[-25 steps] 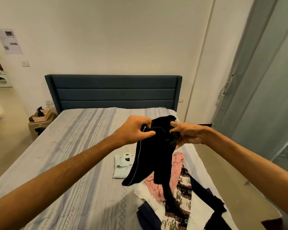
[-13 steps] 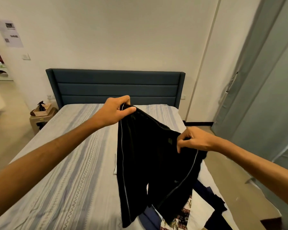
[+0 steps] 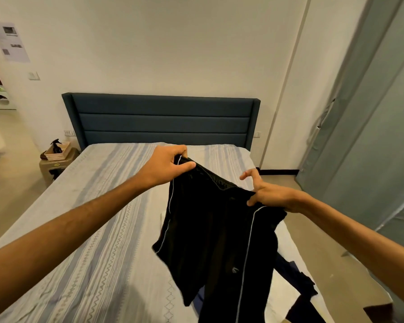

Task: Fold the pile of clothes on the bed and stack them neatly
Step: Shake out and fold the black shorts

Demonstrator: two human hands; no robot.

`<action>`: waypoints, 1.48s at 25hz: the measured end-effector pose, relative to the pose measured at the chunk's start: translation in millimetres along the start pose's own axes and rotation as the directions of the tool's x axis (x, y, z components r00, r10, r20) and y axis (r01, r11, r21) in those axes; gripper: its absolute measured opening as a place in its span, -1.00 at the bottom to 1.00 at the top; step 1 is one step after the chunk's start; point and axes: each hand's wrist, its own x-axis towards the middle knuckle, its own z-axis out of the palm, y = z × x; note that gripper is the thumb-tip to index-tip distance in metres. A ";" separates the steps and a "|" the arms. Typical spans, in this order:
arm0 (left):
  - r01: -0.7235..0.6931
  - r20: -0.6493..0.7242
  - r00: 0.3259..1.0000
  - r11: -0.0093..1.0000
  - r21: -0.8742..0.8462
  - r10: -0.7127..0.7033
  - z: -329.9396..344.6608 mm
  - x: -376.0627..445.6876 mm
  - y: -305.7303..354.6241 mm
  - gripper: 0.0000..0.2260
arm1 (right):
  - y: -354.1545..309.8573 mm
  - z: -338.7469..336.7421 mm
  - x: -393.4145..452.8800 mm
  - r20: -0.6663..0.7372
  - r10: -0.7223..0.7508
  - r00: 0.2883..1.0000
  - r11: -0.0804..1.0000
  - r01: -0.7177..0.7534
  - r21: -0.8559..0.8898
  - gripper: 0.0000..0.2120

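Observation:
Black shorts with thin white side piping [image 3: 215, 231] hang in the air over the right half of the bed [image 3: 98, 241]. My left hand [image 3: 167, 165] pinches one end of the waistband, raised near the middle of the bed. My right hand [image 3: 269, 193] holds the other end lower and to the right, thumb on the cloth, index and middle fingers lifted. The shorts hide most of the clothes pile; dark pieces [image 3: 296, 283] of it show at the lower right.
A dark blue headboard [image 3: 161, 118] stands against the far wall. A low stool with a basket and spray bottle [image 3: 56, 151] sits left of the bed. Grey wardrobe doors [image 3: 371, 136] line the right side, with bare floor between them and the bed.
The shorts went from bunched between both hands to spread out by the waistband. My hands moved apart, and my right hand has raised two fingers off the cloth.

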 end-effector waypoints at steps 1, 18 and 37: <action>0.032 -0.045 0.998 0.999 0.000 -0.032 3.2 0.2 -1.8 -0.75 | -0.7 4.7 1.8 0.035 -0.047 0.998 0.999 0.047 -0.011 -0.50; -0.088 0.043 0.994 0.978 -0.189 0.098 77.8 -49.5 56.5 -0.83 | -33.4 40.8 44.0 -0.013 -0.032 0.999 0.882 0.034 0.470 -0.78; 0.101 0.478 0.872 0.994 0.046 -0.111 8.3 -65.3 -123.1 -0.82 | -90.1 74.5 166.5 0.374 -0.190 0.908 0.964 0.244 -0.103 -0.38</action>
